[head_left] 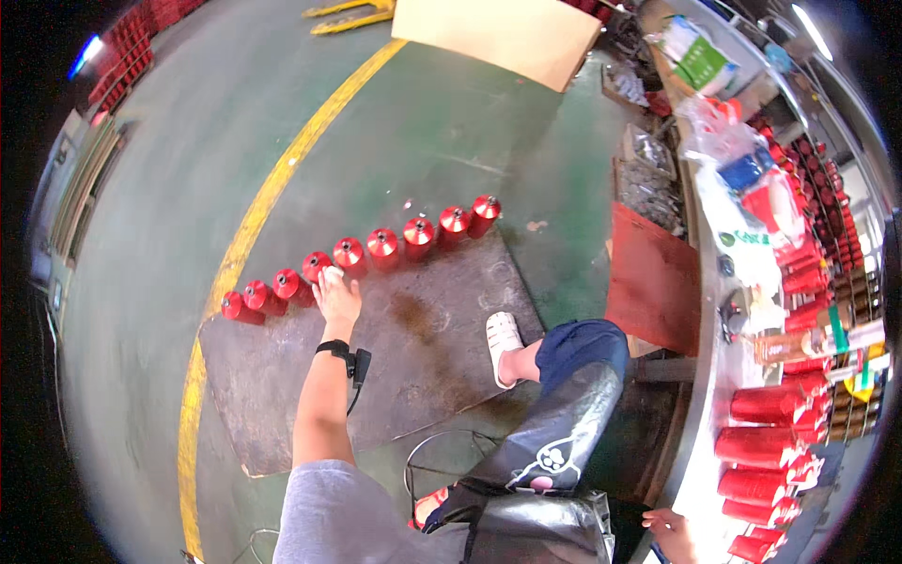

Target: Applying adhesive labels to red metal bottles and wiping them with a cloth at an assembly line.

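Observation:
A row of several red metal cylinders (382,246), each with a small dark opening in its domed top, stands along the far edge of a worn board (413,329) on the floor. My left hand (338,299) reaches to the middle of this row, its fingers closed at one red metal cylinder (316,264). A small white patch shows at its fingertips; I cannot make out what it is. A black band with a small box (349,357) circles my left wrist. My right hand (669,532) is low beside the bench, fingers bent but apart, with no held thing visible.
On the right, a long bench (700,414) carries red cylinders (756,446) lying on their sides and plastic bags (742,202). A reddish panel (655,282) leans beside it. My foot in a white clog (503,343) rests on the board. A yellow line (282,179) crosses the green floor.

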Action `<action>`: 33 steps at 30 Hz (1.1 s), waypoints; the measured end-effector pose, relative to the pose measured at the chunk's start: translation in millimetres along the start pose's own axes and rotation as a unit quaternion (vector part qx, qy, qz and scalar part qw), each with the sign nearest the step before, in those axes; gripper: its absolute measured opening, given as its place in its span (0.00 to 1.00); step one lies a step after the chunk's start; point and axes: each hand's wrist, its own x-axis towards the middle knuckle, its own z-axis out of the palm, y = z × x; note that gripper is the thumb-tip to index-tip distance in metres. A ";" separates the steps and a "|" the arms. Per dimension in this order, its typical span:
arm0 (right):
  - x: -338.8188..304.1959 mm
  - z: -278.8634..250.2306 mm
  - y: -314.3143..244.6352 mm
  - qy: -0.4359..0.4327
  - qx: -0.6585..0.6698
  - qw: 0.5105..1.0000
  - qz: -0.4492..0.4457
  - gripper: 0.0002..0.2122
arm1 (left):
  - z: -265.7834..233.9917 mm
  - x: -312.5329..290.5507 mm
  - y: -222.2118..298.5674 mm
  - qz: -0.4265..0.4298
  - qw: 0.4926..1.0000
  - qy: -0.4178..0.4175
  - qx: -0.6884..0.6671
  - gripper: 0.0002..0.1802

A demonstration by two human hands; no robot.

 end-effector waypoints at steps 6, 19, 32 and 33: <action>-58.7 -19.1 37.6 0.140 0.200 0.960 -0.135 0.15 | 1.7 -36.8 64.2 0.096 0.994 0.030 -0.039 0.37; -124.6 -17.0 60.0 0.253 0.317 0.914 -0.029 0.18 | 9.2 -56.5 233.9 0.195 0.974 -0.100 -0.055 0.37; -188.7 -4.5 44.5 0.308 0.442 0.832 0.134 0.19 | -42.1 -129.9 418.4 0.399 0.813 -0.238 -0.351 0.24; -195.3 -6.8 43.0 0.291 0.431 0.841 0.147 0.20 | -63.2 -152.8 436.7 0.379 0.788 -0.278 -0.397 0.23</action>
